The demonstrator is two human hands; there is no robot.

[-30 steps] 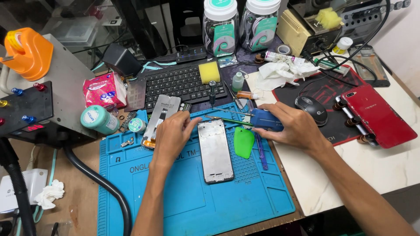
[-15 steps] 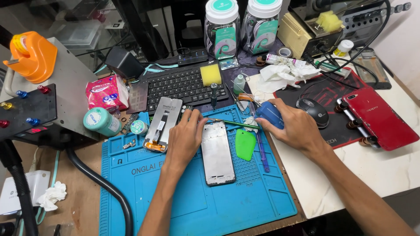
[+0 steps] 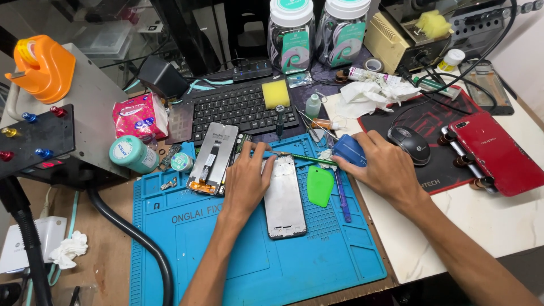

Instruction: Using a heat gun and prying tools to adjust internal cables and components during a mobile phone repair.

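A silver phone frame (image 3: 284, 198) lies lengthwise on the blue repair mat (image 3: 238, 255). My left hand (image 3: 247, 178) rests flat on the mat with its fingers against the frame's left edge and top. My right hand (image 3: 385, 167) grips a blue bottle (image 3: 347, 150) whose thin green nozzle (image 3: 300, 159) points left across the top of the frame. A detached phone screen (image 3: 214, 157) lies face down just left of my left hand. A green plastic pick (image 3: 320, 185) sits right of the frame.
A black keyboard (image 3: 241, 107) with a yellow sponge (image 3: 275, 93) sits behind the mat. A black mouse (image 3: 409, 144) and a red phone (image 3: 494, 152) lie at the right. A teal tub (image 3: 131, 153), a pink packet (image 3: 139, 115), two jars (image 3: 290, 34) and crumpled tissue (image 3: 374, 90) surround the mat.
My left hand slid right from the detached screen to the frame's left edge. The right hand with the blue bottle stayed near the frame's top right.
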